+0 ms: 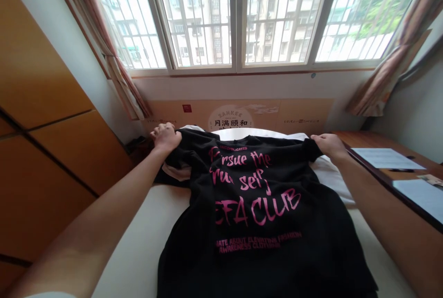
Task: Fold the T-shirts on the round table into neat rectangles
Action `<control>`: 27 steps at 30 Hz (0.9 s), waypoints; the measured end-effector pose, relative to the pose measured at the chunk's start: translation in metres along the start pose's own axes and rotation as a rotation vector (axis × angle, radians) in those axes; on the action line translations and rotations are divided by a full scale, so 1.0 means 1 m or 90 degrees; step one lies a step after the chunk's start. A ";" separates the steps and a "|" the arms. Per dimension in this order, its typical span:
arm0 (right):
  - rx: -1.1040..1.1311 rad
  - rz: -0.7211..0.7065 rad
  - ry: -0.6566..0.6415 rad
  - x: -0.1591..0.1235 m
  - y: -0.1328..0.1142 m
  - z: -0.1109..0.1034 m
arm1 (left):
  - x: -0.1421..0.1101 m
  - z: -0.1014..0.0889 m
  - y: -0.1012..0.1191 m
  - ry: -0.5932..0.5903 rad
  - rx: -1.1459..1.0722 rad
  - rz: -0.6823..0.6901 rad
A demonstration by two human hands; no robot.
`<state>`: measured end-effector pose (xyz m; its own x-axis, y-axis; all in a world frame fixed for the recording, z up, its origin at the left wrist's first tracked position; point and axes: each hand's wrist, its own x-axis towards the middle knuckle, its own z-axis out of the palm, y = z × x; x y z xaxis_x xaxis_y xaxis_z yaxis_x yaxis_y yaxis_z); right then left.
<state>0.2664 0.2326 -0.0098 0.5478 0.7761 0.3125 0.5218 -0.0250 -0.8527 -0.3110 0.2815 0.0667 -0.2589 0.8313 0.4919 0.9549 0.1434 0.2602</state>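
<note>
1. A black T-shirt (242, 224) is laid out on a bed (128, 247), with its pink lettering (254, 196) facing up. The body is spread nearly flat, and no fold is seen across it. Near the left shoulder, a pale inner side (174, 171) is exposed
2. The shoulders are directed toward the window (235, 16), and the lower part is carried out of view at the bottom edge. The long axis is aligned with the bed, running from near to far
3. The left hand (166, 137) is closed on the far left edge of the shirt, and the right hand (328, 146) is closed on the right sleeve, the two being held well apart
4. A white pillow (330, 173) is seen beneath the right sleeve, and papers (386, 158) are laid on a wooden surface (377, 139) beside the bed
</note>
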 end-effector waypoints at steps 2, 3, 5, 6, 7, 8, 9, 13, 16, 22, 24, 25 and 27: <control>-0.123 -0.163 -0.011 -0.010 -0.023 0.009 | -0.010 0.005 0.029 -0.024 -0.011 0.137; -0.161 -0.265 -0.034 -0.017 -0.036 0.016 | -0.014 0.009 0.043 -0.058 -0.032 0.213; -0.243 -0.423 -0.163 -0.033 -0.058 0.034 | -0.018 0.017 0.069 -0.142 -0.056 0.340; -0.294 -0.444 -0.250 -0.040 -0.067 0.045 | -0.018 0.023 0.079 -0.176 -0.046 0.376; -0.343 -0.442 -0.333 -0.044 -0.075 0.056 | -0.017 0.028 0.087 -0.200 -0.024 0.390; -0.386 -0.427 -0.395 -0.047 -0.080 0.067 | -0.015 0.034 0.093 -0.213 0.004 0.385; -0.419 -0.411 -0.436 -0.046 -0.084 0.078 | -0.013 0.039 0.096 -0.219 0.029 0.370; -0.454 -0.398 -0.482 -0.032 -0.091 0.116 | -0.002 0.055 0.098 -0.257 0.052 0.341; -0.443 -0.416 -0.518 -0.026 -0.092 0.141 | 0.002 0.063 0.093 -0.340 0.061 0.358; -0.451 -0.367 -0.550 -0.025 -0.087 0.178 | 0.000 0.073 0.094 -0.437 0.192 0.383; -0.460 -0.342 -0.537 -0.022 -0.085 0.184 | 0.001 0.075 0.095 -0.429 0.229 0.380; -0.464 -0.331 -0.520 -0.020 -0.085 0.186 | 0.001 0.077 0.094 -0.423 0.238 0.377; -0.474 -0.303 -0.472 -0.018 -0.086 0.188 | 0.003 0.079 0.093 -0.406 0.244 0.366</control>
<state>0.0887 0.3396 -0.0207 -0.1984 0.9801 0.0031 0.9643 0.1957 -0.1785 -0.2114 0.3395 0.0270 0.2886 0.9503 -0.1171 0.9235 -0.3085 -0.2280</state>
